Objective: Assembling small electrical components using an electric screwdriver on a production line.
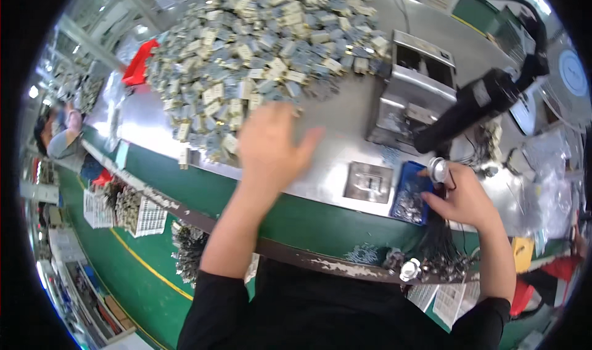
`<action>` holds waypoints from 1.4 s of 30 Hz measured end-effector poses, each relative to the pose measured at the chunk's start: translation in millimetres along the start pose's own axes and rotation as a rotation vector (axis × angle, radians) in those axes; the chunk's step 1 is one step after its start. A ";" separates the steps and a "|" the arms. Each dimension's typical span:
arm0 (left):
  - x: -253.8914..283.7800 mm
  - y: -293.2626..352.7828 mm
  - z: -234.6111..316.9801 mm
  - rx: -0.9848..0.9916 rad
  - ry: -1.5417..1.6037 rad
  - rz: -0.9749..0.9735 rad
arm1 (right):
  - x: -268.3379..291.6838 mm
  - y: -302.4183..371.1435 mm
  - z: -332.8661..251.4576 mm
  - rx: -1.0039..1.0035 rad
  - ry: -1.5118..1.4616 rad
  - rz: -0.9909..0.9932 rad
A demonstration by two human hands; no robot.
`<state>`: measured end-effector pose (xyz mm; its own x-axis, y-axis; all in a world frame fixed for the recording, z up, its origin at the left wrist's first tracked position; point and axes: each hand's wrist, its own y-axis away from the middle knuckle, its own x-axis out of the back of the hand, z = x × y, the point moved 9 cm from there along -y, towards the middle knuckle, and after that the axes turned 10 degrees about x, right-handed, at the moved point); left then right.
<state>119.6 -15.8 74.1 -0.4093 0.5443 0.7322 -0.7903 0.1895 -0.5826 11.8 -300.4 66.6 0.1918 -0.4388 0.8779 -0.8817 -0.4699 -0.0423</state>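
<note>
My left hand [271,141] reaches to the near edge of a large pile of small cream and grey-blue blocks [246,60] with brass-coloured bits. It is blurred; its thumb stands apart from the fingers, and I see nothing held in it. My right hand [465,199] is closed around a round white-and-silver part [438,170] with a black cable. Its thumb and forefinger are over a blue tray [422,168] of small shiny metal pieces. Left of that tray lies a square metal plate fixture [368,182] with a recess in its middle.
A metal box-shaped machine [419,91] stands behind the tray, with a thick black tube [468,112] on a bent arm beside it. Black cables with another round white part [410,270] lie at the table's front edge. A red bin [140,62] sits far left.
</note>
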 end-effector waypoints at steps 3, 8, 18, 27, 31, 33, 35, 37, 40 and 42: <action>-1.3 -3.7 -30.6 0.032 -0.314 -0.085 | -1.6 0.9 0.3 0.046 -0.002 -0.032; -8.1 21.6 -33.3 -0.049 -0.273 -0.120 | -24.4 -4.7 -2.7 0.045 0.129 -0.113; -33.7 76.0 -35.7 0.601 1.079 -0.720 | -34.3 -0.1 -0.9 0.016 0.083 -0.128; -8.6 53.0 20.4 0.360 1.463 -0.723 | -21.6 -2.9 5.1 -0.060 -0.102 0.029; -16.8 47.7 17.6 0.301 1.364 -0.708 | -9.1 -3.8 -2.2 0.077 -0.129 0.156; -17.9 46.9 20.6 0.185 1.202 -0.698 | -3.8 -5.4 -5.1 0.060 -0.140 0.105; -48.2 61.7 15.3 0.659 1.431 -0.918 | 0.4 -2.7 -4.5 0.059 -0.121 0.136; -70.4 58.9 6.9 0.526 1.531 -0.789 | 5.6 -1.2 -4.3 0.078 -0.083 0.137; -73.6 38.1 33.4 0.526 1.731 -0.616 | 9.0 4.5 -0.3 0.084 -0.072 0.175; -76.7 35.4 41.4 0.658 1.840 -0.568 | 11.1 7.9 1.6 0.045 -0.083 0.179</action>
<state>104.1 -84.6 11.8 0.4121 0.6390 -0.6494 -0.8221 0.5681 0.0373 7.6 -310.1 75.2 0.0704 -0.5788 0.8124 -0.8853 -0.4116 -0.2164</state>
